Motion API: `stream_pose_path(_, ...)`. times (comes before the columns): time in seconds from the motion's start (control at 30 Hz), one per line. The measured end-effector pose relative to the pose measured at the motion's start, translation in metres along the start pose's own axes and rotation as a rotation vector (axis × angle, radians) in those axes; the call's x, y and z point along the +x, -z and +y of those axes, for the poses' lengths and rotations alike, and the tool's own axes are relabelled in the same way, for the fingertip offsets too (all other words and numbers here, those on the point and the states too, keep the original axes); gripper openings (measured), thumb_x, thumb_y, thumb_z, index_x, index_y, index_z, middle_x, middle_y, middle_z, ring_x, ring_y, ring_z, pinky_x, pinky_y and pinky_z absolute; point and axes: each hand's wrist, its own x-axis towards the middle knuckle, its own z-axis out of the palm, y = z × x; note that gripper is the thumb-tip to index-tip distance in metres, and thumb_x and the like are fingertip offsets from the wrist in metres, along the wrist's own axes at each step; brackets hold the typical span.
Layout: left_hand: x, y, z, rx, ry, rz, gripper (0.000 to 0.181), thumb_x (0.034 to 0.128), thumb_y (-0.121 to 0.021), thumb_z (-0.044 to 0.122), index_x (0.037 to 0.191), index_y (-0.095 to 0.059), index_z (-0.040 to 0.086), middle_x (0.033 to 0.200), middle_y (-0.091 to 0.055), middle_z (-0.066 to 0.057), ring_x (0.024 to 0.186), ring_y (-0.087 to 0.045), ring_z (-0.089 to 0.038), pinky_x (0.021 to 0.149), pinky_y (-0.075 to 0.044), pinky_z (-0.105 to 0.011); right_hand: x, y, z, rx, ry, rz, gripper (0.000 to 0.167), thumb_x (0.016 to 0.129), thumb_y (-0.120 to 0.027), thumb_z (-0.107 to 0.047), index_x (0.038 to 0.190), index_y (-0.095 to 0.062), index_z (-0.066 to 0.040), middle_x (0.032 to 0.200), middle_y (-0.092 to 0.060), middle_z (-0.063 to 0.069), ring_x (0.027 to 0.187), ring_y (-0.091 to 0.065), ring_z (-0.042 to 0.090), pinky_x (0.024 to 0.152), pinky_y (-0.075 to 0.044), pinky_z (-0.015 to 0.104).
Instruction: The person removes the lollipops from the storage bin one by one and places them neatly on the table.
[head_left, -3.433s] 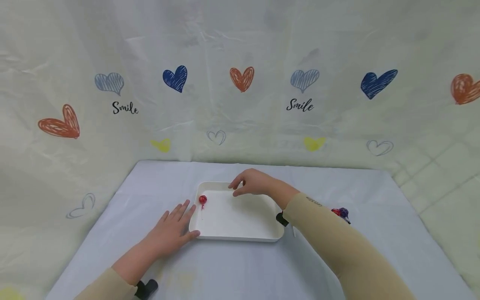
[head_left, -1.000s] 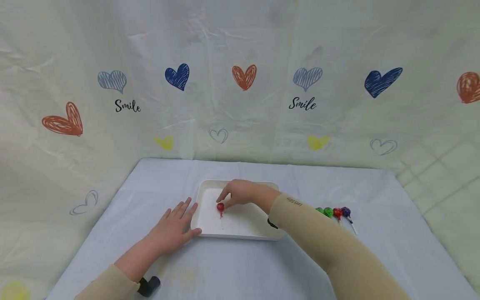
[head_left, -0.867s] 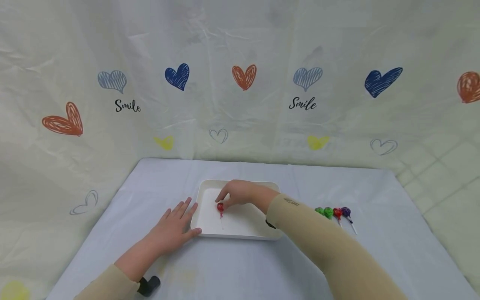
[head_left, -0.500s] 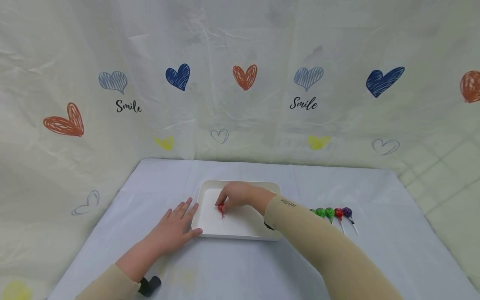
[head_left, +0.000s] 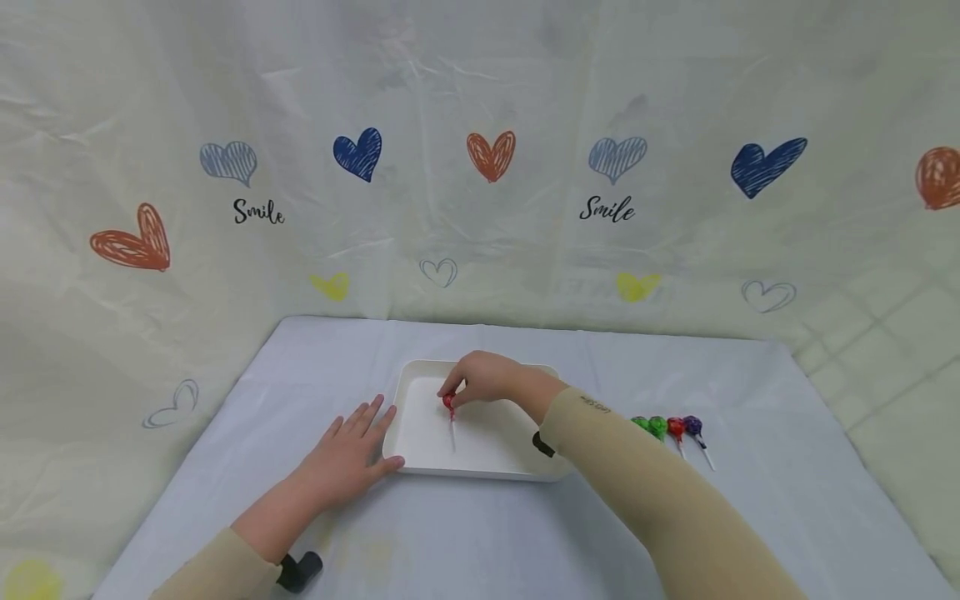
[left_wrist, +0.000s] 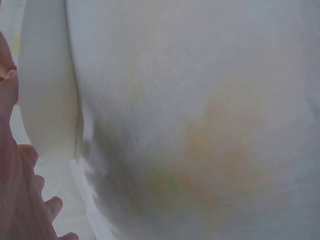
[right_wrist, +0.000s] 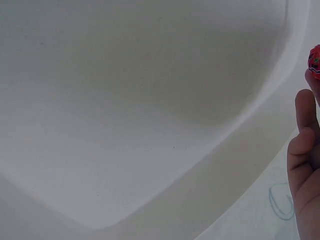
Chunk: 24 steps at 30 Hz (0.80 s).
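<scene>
My right hand (head_left: 487,377) pinches a red-wrapped lollipop (head_left: 448,401) by its round head, with the white stick hanging down over the white tray (head_left: 510,442). In the right wrist view the red lollipop (right_wrist: 314,62) shows at the right edge, by the fingertips of that hand (right_wrist: 306,150). At the tray's left side, my left hand (head_left: 341,458) rests with its fingers spread and straight, touching the rim. The left wrist view shows part of this hand (left_wrist: 22,195) beside the tray's outer wall (left_wrist: 47,90).
To the right of the tray several lollipops lie in a row: a purple lollipop (head_left: 693,426), a red lollipop (head_left: 677,427) and a green lollipop (head_left: 657,427), others partly behind the right sleeve (head_left: 637,475). A white cloth (head_left: 450,533) covers the table. A heart-printed sheet (head_left: 487,233) hangs behind.
The right hand has come down to the red lollipop in the tray, taken hold of it and lifted it slightly. Earlier the lollipop lay farther left. The left hand has stayed at the rim.
</scene>
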Motion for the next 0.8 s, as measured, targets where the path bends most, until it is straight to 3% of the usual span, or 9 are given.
stream_pose_path(0.37, 0.000, -0.001, 0.000, 0.019, -0.037, 0.027, 0.087, 0.0939, -0.051, 0.065, 0.159, -0.022, 0.014, 0.166, -0.009, -0.011, 0.150, -0.014, -0.038, 0.117, -0.012, -0.063, -0.028, 0.016, 0.021, 0.007, -0.045, 0.057, 0.028, 0.091, -0.074, -0.023, 0.119, -0.075, -0.027, 0.103, -0.069, -0.020, 0.088, -0.058, 0.010, 0.078, -0.050, 0.027)
stream_pose_path(0.8, 0.000, -0.006, -0.005, 0.030, -0.047, 0.057, 0.088, 0.0931, -0.049, 0.067, 0.159, -0.023, 0.014, 0.166, -0.010, -0.012, 0.150, -0.013, -0.039, 0.116, -0.010, -0.065, -0.085, 0.032, 0.054, 0.055, -0.145, 0.125, 0.029, 0.091, -0.074, -0.027, 0.119, -0.075, -0.027, 0.100, -0.068, -0.017, 0.078, -0.054, 0.014, 0.066, -0.048, 0.029)
